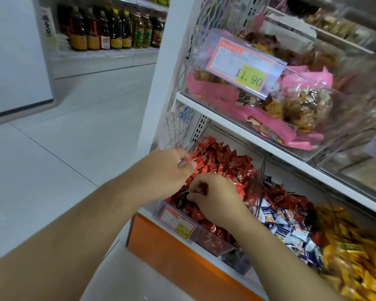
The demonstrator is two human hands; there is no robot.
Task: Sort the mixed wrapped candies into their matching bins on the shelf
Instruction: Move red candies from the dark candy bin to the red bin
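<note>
Shelf unit: white metal shelving with an orange base panel (178, 255); clear bins on two levels.
Upper bin: clear plastic bin (345, 118) of pink-wrapped brown snacks, with an orange-and-yellow price tag (245, 66) on its front.
Lower left bin: clear plastic bin (206, 235) heaped with red wrapped candies (228, 164); both hands are over it.
Neighbouring bins: blue-and-white wrapped candies (291, 224) mixed with red ones, then yellow wrapped candies (356, 246), blurred.
Background: dark and yellow bottles (109, 29) on a far shelf; pale tiled floor (63, 137).
Left hand (169, 170): fingers curled, grip on a red wrapped candy at the fingertips.
Right hand (213, 196): fingers curled down into the red heap, pinching a small dark wrapped candy (186, 197) near the bin's front.
</note>
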